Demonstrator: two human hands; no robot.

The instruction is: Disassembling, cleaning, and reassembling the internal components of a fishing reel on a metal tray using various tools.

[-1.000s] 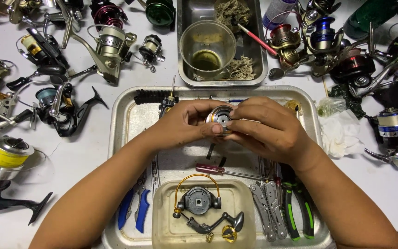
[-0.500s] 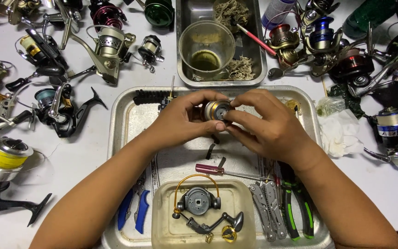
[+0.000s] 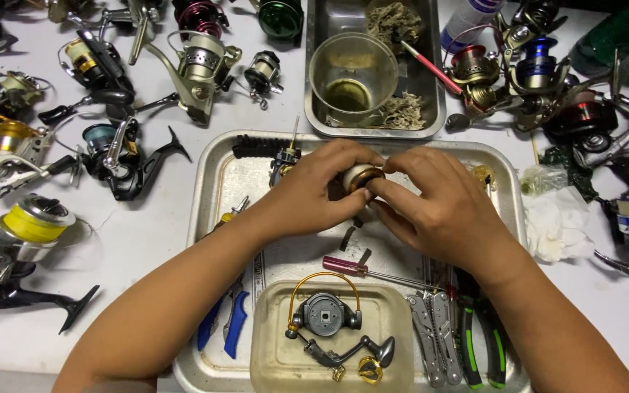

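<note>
Two hands, left hand [image 3: 307, 193] and right hand [image 3: 438, 211], each grip clamped on a small cream fishing-reel spool [image 3: 360, 175] above the metal tray [image 3: 216, 175], now rotated slightly, suggesting continued fitting.

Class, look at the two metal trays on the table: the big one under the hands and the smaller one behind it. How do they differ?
The big tray is wide and shallow; the smaller tray is narrower and deeper. The big tray holds tools, such as a screwdriver and pliers, and a plastic tub of reel parts; the smaller tray holds a clear cup and clumps of dirty fibre. Both are bare silver metal with rounded corners.
</note>
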